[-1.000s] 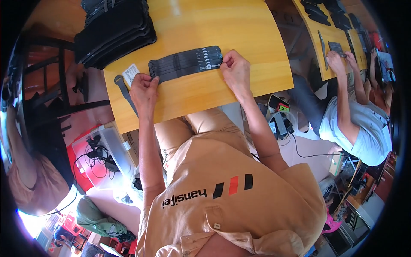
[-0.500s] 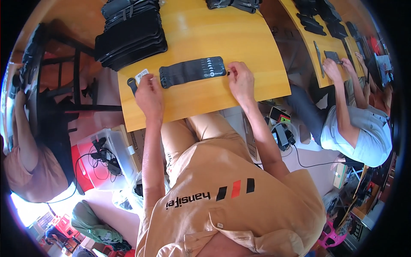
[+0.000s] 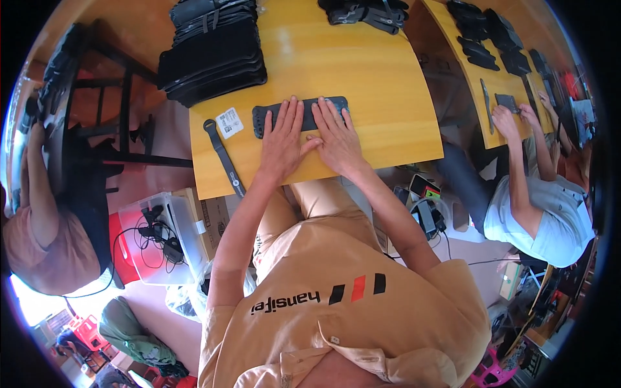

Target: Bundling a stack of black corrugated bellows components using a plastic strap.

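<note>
Dark flat strap piece lies across the yellow table, both hands flat on it: left hand and right hand, fingers spread, nothing gripped. White tag just left.

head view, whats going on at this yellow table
A person presses both palms flat, side by side, on a long dark strip lying across the yellow table: left hand, right hand. A small label and a narrow strap lie to the left, a stack of dark pieces behind.
</note>
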A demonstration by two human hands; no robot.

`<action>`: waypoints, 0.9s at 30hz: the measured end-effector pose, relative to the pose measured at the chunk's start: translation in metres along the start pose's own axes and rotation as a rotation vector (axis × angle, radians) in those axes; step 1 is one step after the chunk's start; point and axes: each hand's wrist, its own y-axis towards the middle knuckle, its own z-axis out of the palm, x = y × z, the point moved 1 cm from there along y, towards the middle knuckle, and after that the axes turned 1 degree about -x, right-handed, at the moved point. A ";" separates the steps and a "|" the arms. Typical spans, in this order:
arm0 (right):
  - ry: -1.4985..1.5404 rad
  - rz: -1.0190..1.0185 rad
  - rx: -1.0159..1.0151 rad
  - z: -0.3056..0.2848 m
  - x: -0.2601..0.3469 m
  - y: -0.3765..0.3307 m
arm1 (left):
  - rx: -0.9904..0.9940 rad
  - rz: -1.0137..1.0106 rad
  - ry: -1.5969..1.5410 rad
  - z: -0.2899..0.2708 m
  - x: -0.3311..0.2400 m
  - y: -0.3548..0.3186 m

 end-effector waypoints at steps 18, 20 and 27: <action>0.458 -0.346 -0.083 -0.012 0.086 -0.027 | -0.822 -1.028 -1.178 -0.053 0.061 -0.178; 0.453 -0.495 -0.026 -0.011 0.119 -0.025 | -0.827 -1.143 -1.349 -0.039 0.060 -0.194; 0.440 -0.614 -0.102 0.033 0.136 -0.010 | -0.538 -1.134 -1.864 -0.030 0.029 -0.177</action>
